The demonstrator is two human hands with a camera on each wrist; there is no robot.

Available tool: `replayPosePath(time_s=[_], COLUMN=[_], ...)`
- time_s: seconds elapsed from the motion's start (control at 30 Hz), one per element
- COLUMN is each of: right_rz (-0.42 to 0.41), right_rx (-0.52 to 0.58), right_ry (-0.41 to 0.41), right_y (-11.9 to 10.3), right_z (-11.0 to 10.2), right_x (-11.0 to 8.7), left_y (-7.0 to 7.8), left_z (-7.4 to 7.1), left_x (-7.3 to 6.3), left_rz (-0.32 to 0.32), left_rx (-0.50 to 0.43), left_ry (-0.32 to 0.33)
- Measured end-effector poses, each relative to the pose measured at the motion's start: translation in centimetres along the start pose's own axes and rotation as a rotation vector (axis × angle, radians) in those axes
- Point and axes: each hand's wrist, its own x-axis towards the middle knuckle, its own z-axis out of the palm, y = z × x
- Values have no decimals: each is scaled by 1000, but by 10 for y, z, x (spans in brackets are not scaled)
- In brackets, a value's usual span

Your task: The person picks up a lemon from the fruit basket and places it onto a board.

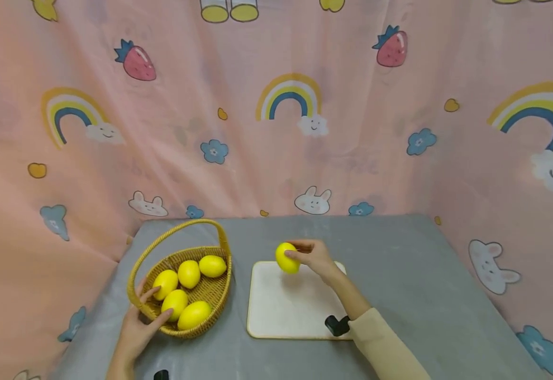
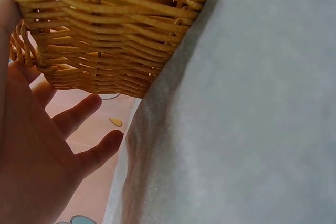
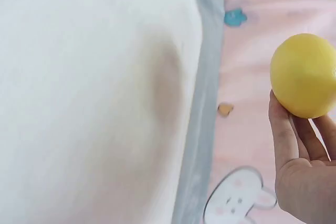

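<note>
A yellow lemon point(image 1: 286, 258) is pinched between the thumb and fingers of my right hand point(image 1: 315, 258), held above the far part of a white board point(image 1: 283, 311). In the right wrist view the lemon point(image 3: 304, 76) sits at the fingertips, and its shadow falls on the board. On the left stands a woven wicker basket point(image 1: 217, 309) with a tall arched handle; several lemons point(image 1: 189, 274) lie inside it. My left hand point(image 1: 136, 330) holds the basket's near left rim, thumb and a finger reaching over the edge beside the lemons. Two other fingers point(image 2: 100, 150) stretch out below the wickerwork in the left wrist view.
A grey cloth point(image 1: 400, 274) covers the table. Behind and at the sides hangs a pink curtain point(image 1: 177, 95) printed with rainbows, strawberries and rabbits. A black strap piece point(image 1: 337, 325) shows by the right sleeve, above the board's near right corner.
</note>
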Motion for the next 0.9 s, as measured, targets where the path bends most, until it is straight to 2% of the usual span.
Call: replayPosePath(time_s=[0.17,0.37,0.43,0.63,0.9], right_rz=[22,59,72,113,198], right_rx=[10,10,10,-4,-49], right_ry=[88,177,210,242,304], right_y=[14,25,28,37,47], right_z=[-32,-54,-58,-66,-75], right_x=[-13,-28,-31,-38,-44], left_y=[1,-1,0,3,3], left_z=[-1,-1,0,-1,-2], left_x=[0,-1,-1,-1,-1], left_rz=[7,14,16,16,-33], left_rx=[2,19,20,19,21], left_ry=[2,-1,1,10,-23])
